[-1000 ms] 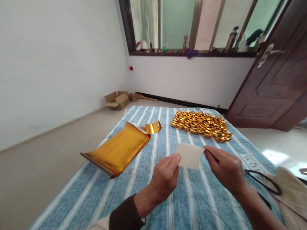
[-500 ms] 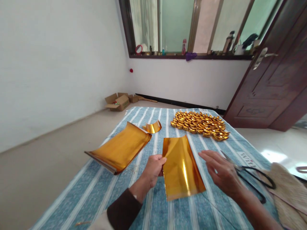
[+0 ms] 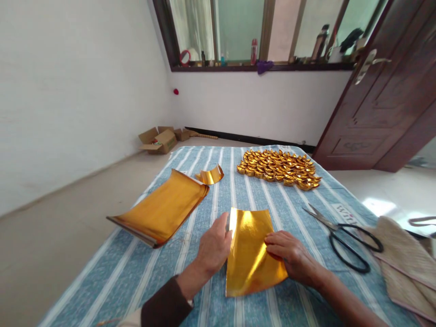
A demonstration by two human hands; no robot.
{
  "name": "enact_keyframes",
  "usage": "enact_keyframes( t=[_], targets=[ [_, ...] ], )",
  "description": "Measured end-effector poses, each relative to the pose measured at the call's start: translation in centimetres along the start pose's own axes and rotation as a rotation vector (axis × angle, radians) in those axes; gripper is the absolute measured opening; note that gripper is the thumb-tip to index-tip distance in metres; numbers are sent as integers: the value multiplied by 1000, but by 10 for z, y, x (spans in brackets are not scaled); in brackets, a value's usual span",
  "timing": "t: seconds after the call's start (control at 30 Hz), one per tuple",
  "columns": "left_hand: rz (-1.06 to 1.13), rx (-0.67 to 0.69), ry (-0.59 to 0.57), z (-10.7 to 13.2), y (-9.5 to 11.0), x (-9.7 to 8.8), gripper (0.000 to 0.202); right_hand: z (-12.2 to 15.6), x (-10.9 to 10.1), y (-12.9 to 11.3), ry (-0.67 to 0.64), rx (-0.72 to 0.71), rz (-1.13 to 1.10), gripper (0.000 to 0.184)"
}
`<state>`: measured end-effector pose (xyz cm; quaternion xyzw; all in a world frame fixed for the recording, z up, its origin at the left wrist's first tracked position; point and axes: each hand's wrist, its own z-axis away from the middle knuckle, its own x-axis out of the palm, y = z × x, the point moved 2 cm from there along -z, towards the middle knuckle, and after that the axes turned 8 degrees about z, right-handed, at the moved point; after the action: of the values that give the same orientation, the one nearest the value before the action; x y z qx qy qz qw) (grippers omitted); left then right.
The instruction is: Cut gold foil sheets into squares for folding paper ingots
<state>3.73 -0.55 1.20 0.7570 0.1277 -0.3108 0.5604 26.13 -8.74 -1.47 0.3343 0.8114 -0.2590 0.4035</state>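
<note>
Your right hand [image 3: 294, 256] has moved onto the gold sheet [image 3: 248, 254], fingers together, pinch unclear | your left hand [image 3: 214, 245] pinches its left edge | sheet between them, well short of the worktop's [image 3: 136, 277] far edge

My left sleeve [image 3: 161, 306] has a wide, dark brown cuff [image 3: 166, 299] that stops by my wrist; behind the brown, the cloth [image 3: 130, 319] is a pale cream; a tiny light bit [image 3: 190, 302] shows at the cuff's edge, too small to make out; my left grip [image 3: 214, 245] is bare; my right grip [image 3: 294, 256] and right forearm [image 3: 347, 297] are bare too.
</note>
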Motion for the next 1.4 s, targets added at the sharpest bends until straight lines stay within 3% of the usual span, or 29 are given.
enact_keyframes(
  t=[0.07,0.13,0.2,0.3,0.47,0.57,0.63,0.77,0.87,0.97,1.03,1.1,1.23,1.3,1.4],
  targets=[
    [-5,304,-121,8,9,-8,41,0,0,2,18,23,-76,14],
    [59,405,-391,16,13,-14,36,-1,0,5,27,74,-155,16],
    [149,317,-609,21,12,-20,38,-3,0,7,27,153,-247,23],
    [352,117,-724,22,5,-28,53,-4,0,11,14,332,-406,27],
    [594,-137,-599,9,-8,-20,78,-3,11,17,-5,703,-569,28],
    [748,-262,-503,-5,-13,-5,76,-4,21,21,58,884,-711,35],
    [777,-292,-445,-14,-18,4,72,-6,25,25,81,980,-656,49],
    [554,-316,-292,-26,-30,12,78,-14,25,32,49,1043,-344,63],
    [312,-275,-212,-29,-31,11,77,-18,24,33,-5,1049,-280,66],
    [101,-230,-208,-30,-25,9,70,-20,25,32,-78,1053,-227,61],
    [-63,-178,-218,-29,-23,9,62,-20,26,30,-109,1052,-199,56],
    [-243,-42,-166,-25,-22,9,52,-19,27,29,-119,1047,-188,54],
    [-423,439,8,-11,-12,13,30,-19,26,28,-117,1027,-197,51],
    [-410,592,-37,-4,-3,18,27,-19,26,27,-113,1011,-192,50],
    [-379,651,-197,2,8,27,25,-19,26,27,-92,988,-186,48]
  ],
)
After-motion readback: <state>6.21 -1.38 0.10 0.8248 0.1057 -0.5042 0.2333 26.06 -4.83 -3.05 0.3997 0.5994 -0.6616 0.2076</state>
